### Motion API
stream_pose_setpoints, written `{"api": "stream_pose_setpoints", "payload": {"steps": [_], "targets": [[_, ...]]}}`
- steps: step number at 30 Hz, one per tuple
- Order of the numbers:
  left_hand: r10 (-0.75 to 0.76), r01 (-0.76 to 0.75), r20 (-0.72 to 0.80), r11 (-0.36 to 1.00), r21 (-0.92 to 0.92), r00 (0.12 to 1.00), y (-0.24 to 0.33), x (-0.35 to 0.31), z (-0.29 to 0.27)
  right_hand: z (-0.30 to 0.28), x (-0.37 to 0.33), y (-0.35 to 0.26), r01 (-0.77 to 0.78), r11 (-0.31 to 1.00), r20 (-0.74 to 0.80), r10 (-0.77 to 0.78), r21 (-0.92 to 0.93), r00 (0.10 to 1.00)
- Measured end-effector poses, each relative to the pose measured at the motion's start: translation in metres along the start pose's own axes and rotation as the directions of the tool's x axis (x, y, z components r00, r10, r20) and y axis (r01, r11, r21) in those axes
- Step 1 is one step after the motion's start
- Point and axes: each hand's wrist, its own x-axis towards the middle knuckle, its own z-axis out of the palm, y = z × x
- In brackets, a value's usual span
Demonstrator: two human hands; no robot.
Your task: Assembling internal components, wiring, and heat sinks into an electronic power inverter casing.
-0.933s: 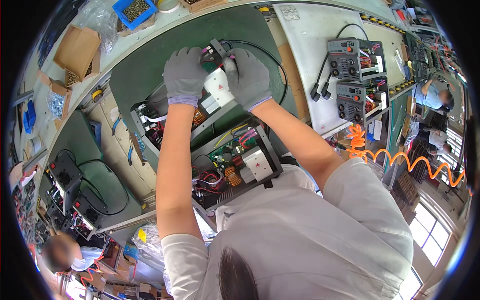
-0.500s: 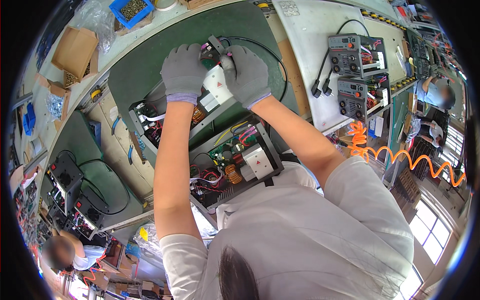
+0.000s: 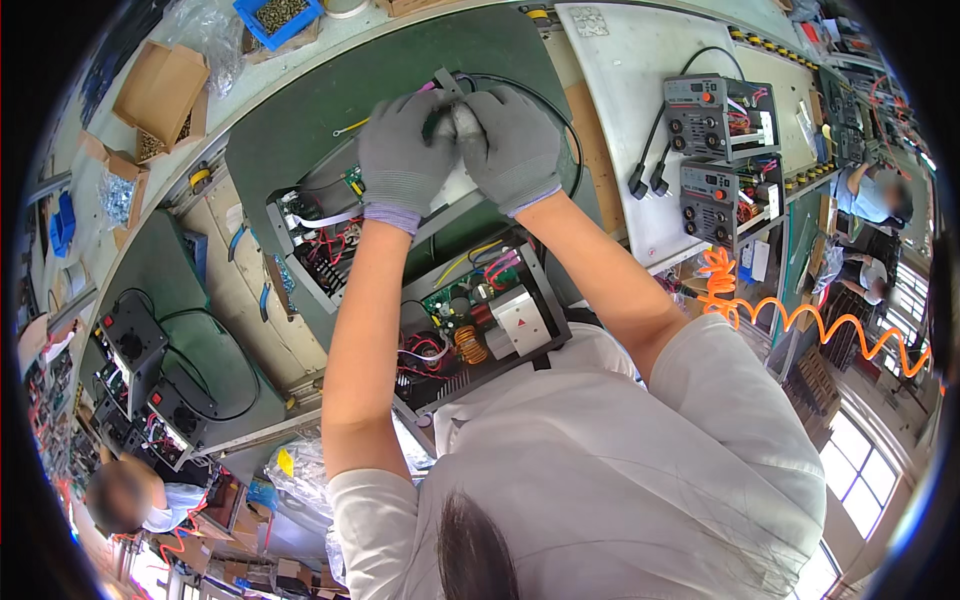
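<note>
In grey gloves, my left hand [image 3: 407, 160] and my right hand [image 3: 508, 145] meet over the far right end of an open metal chassis [image 3: 285, 232]. Both have their fingers curled and pressed together, with the fingertips nearly touching. What they pinch is hidden by the gloves. A yellow wire [image 3: 352, 127] with a ring end sticks out left of my left hand. Red and white wires [image 3: 330, 240] show in the chassis's left part. Beyond my right hand, a black power cord [image 3: 545, 100] curves away from the chassis end. A second open chassis [image 3: 490, 325] lies nearer my body, its circuit board and copper coil exposed.
Two grey machines [image 3: 708, 205] with black plugs stand on the white board at right. An orange coiled hose [image 3: 790, 310] hangs beyond. Screw boxes [image 3: 160, 95] and a blue bin [image 3: 275, 20] line the far left. Other units [image 3: 135, 345] stand at left; other people are nearby.
My left hand has shifted right and down, and the two hands have come together. The yellow wire now shows beside the left hand. The white plate on the far chassis is mostly covered.
</note>
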Motion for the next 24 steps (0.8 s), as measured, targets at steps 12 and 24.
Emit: {"api": "stream_pose_setpoints", "payload": {"steps": [12,24], "targets": [[-0.339,0.350,-0.107,0.931,0.103,0.935,-0.005,-0.002,0.009,0.013,0.003,0.007,-0.221,0.961,-0.015,0.226,0.168,0.974],[-0.123,-0.027,0.186,0.761,0.648,0.975,0.013,0.020,-0.006,0.015,0.002,0.013,-0.324,0.931,0.172,0.296,0.169,0.940]]}}
